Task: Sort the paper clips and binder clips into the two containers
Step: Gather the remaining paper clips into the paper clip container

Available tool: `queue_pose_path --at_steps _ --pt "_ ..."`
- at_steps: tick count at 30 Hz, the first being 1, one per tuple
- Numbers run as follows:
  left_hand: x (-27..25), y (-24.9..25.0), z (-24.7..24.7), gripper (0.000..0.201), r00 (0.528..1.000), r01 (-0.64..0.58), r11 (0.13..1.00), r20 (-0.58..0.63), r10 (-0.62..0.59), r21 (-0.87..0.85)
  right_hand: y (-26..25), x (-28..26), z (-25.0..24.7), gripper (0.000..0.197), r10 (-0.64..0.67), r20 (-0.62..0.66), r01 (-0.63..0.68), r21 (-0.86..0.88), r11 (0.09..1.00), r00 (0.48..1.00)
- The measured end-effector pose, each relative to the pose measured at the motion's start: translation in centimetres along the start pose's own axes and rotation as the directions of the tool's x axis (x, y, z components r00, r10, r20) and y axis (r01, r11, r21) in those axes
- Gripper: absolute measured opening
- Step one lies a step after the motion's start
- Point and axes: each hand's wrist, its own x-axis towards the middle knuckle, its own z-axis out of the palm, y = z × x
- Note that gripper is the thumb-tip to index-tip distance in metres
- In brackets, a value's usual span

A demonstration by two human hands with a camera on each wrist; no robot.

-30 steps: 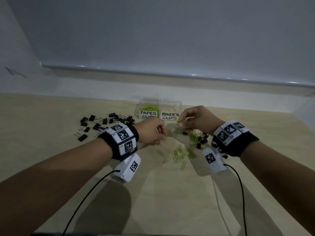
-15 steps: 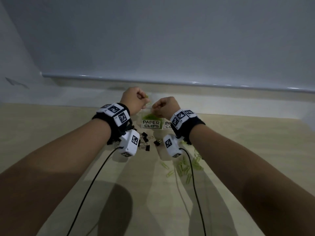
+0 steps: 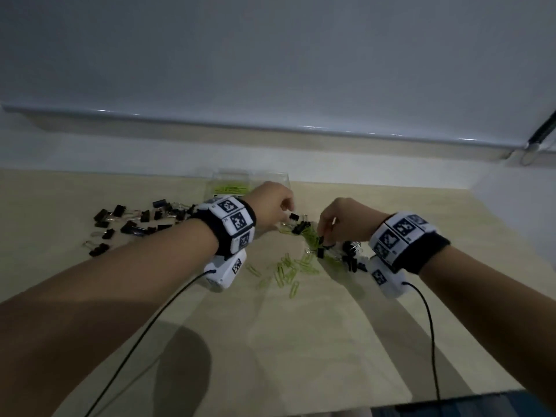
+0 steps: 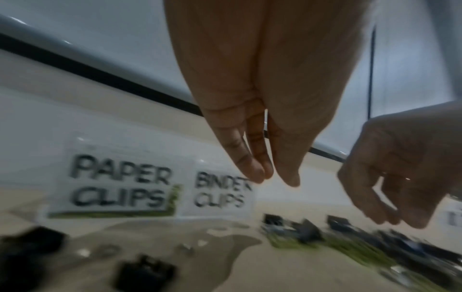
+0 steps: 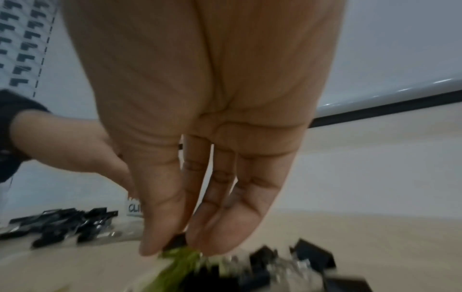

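Note:
A mixed heap [image 3: 313, 237] of green paper clips and black binder clips lies in front of two clear containers [image 3: 282, 179]. The one labelled PAPER CLIPS [image 4: 120, 183] holds green clips; its neighbour is labelled BINDER CLIPS [image 4: 220, 194]. My right hand [image 5: 180, 245] reaches down into the heap [image 5: 225, 272], where its thumb and fingertips pinch green paper clips, with a black binder clip between them. My left hand [image 4: 270, 177] hangs over the heap's left edge with its fingers straight and together, holding nothing. In the head view the left hand [image 3: 284, 216] and right hand [image 3: 325, 236] are close together.
Several black binder clips [image 3: 135, 221] are scattered on the wooden table [image 3: 270, 341] to the left. Loose green paper clips [image 3: 287, 270] lie nearer me than the heap. A white wall ledge [image 3: 270, 127] runs behind the containers. Cables trail from both wrist cameras.
Both hands were raised over the paper clip container half a second ago. They have come back down to the heap, and the right hand now pinches into it.

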Motion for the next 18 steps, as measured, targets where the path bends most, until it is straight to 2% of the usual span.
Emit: queue_pose_path --at_steps 5,8,13,18 --pt "0.8 3.0 2.7 0.039 0.990 -0.079 0.977 0.133 0.053 0.198 -0.3 -0.9 2.9 0.020 -0.054 -0.015 0.052 -0.078 0.996 0.998" --pt "1.0 3.5 3.0 0.036 0.985 -0.091 0.965 0.168 0.050 0.246 -0.3 -0.8 3.7 0.020 -0.097 -0.036 0.093 -0.110 0.990 0.995" --pt "1.0 2.4 3.0 0.030 0.990 -0.066 0.988 0.130 0.049 0.138 -0.1 -1.1 3.6 0.013 -0.137 -0.059 0.135 -0.038 0.990 0.989" --pt "-0.2 1.0 0.8 0.025 1.000 -0.016 0.996 -0.004 0.016 -0.085 1.8 -1.9 1.9 0.012 -0.067 -0.194 0.117 0.261 0.958 0.979"
